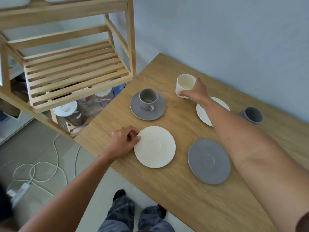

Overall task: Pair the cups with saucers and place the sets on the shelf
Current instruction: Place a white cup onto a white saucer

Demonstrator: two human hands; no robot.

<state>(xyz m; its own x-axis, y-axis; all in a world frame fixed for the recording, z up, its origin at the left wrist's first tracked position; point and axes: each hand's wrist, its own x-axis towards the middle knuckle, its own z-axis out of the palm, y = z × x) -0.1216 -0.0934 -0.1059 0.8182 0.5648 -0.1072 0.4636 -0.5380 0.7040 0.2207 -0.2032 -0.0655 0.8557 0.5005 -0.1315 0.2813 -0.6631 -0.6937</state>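
Head view: left hand pinches the rim of a round cream ceramic saucer on the wooden table. Right hand, arm outstretched, grips a cream ceramic cup, its forearm hiding part of a second cream saucer.

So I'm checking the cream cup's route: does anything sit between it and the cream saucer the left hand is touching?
Nothing visible does. The right hand holds the cream cup above bare table; the grey cup-and-saucer set sits left of the route to the near cream saucer.
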